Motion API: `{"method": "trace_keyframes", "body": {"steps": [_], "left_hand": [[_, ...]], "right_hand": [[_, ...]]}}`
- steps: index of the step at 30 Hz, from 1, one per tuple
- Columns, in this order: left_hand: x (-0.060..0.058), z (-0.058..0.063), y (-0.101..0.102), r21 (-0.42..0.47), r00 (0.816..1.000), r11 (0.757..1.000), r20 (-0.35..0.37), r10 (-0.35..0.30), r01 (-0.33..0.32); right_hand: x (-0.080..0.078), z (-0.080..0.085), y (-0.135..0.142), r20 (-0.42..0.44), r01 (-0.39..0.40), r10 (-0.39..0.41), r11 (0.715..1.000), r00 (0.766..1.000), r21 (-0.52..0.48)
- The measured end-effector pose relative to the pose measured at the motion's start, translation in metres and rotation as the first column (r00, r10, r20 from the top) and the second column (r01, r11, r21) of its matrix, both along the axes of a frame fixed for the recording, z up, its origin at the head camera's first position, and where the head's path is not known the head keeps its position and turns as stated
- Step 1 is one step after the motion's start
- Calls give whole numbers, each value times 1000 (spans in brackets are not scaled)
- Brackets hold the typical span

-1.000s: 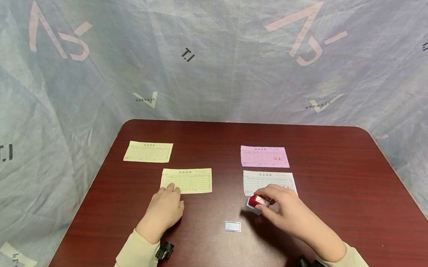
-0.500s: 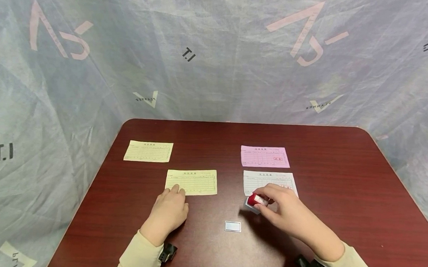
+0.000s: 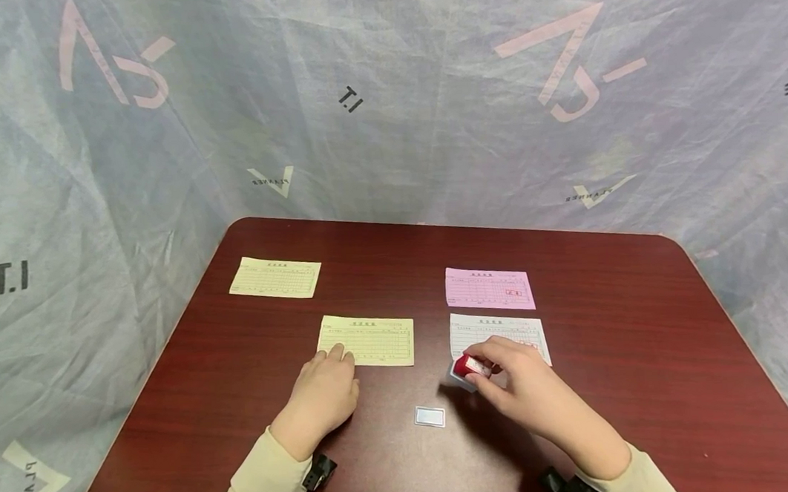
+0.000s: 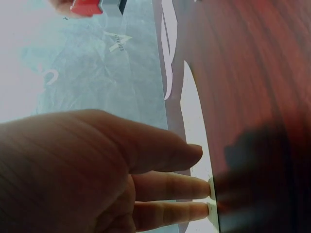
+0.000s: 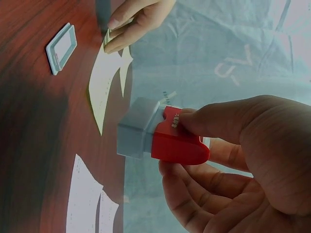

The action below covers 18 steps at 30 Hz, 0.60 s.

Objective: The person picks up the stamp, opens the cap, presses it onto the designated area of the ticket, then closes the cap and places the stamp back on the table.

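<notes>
My right hand (image 3: 523,379) pinches a self-inking stamp (image 5: 179,138) between thumb and fingers. It has a red top and a grey base, held raised over the table near the front edge of a white form (image 3: 479,334). With extended fingertips, my left hand (image 3: 325,392) presses on the lower left part of a yellow form (image 3: 372,345); its thumb stays apart from the fingers in the left wrist view. Between the hands lies a small grey rectangular cap (image 3: 430,416) with a pale inside, flat on the table.
A pink form (image 3: 488,288) with a red stamped mark lies just behind the white one, which bears a red mark too. Another yellow form (image 3: 275,277) is at the far left of the dark red table (image 3: 611,301). Grey cloth (image 3: 387,112) hangs behind the table.
My left hand has slid the nearer yellow form to the right and slightly toward me. My right hand and the stamp have stayed almost in place.
</notes>
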<state>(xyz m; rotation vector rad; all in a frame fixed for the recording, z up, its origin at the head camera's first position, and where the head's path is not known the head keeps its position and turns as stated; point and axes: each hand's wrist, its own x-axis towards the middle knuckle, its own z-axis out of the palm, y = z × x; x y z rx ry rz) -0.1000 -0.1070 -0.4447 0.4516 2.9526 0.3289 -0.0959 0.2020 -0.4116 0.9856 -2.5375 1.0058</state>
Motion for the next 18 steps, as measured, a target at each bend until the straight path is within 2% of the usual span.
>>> {"method": "trace_keyframes", "body": {"steps": [18], "left_hand": [[11, 3, 16, -17, 1000, 999, 5, -31, 31]], "right_hand": [[-2, 1, -3, 27, -4, 3, 1000, 1000, 20]]}}
